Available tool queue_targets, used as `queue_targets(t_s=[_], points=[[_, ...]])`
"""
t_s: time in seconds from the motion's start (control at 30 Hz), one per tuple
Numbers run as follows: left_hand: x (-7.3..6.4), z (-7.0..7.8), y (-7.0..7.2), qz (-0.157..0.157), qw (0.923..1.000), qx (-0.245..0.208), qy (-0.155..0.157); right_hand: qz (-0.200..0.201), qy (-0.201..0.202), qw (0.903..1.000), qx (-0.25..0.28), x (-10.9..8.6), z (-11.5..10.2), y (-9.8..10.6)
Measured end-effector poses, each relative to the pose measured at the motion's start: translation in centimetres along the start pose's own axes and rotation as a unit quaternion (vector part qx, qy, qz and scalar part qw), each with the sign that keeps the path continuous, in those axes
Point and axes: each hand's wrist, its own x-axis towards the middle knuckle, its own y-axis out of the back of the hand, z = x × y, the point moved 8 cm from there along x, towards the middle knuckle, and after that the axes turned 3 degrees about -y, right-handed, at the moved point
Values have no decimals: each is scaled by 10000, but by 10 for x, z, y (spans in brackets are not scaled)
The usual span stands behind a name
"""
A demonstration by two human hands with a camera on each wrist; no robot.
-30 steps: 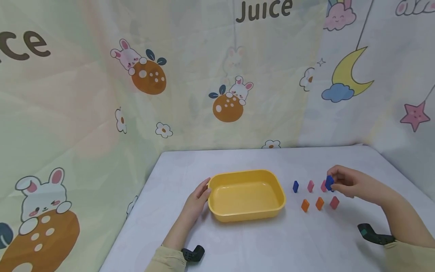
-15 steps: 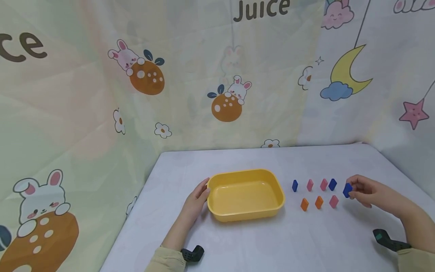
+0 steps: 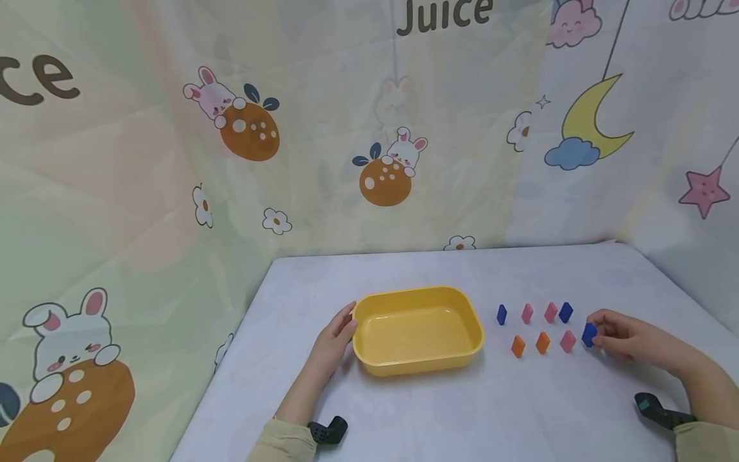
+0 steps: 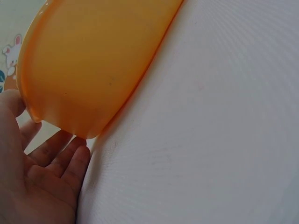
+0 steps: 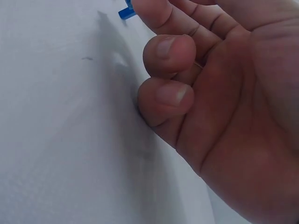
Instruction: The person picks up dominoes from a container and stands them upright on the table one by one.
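Note:
At the end of the front row in the head view, my right hand (image 3: 635, 340) pinches a small blue diamond-shaped block (image 3: 589, 335) upright, at table level. Only a corner of this blue block (image 5: 126, 13) shows in the right wrist view, past the curled fingers. My left hand (image 3: 333, 338) rests against the left end of a yellow tray (image 3: 418, 369). The left wrist view has its relaxed fingers (image 4: 74, 163) touching the tray's end wall (image 4: 84, 93) below the rim. Left of the held block stand a pink block (image 3: 568, 341) and two orange blocks, one the nearest orange block (image 3: 543, 343).
Behind them is a second row: a blue block (image 3: 501, 314), a pink block (image 3: 527, 313), another pink block (image 3: 551, 312) and a blue block (image 3: 566, 312). A white cloth covers the table (image 3: 439, 417). Printed curtains (image 3: 323, 128) hang behind and to the left.
My right hand has left one blue block standing in the back row. It has carried the other blue block right, then down to the front row's end. The left hand stays at the tray.

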Motion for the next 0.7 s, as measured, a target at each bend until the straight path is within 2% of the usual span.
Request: queue_targets(t_s=[0.3, 0.57, 0.7], points=[[1, 0, 0, 0, 10000, 4, -61, -206, 345, 9992, 14, 2, -2, -2], [1, 0, -1, -15, 10000, -3, -17, -282, 361, 9989, -32, 1, 0, -5], [0, 2, 0, -65, 9999, -78, -127, -297, 273, 9992, -21, 2, 3, -5]])
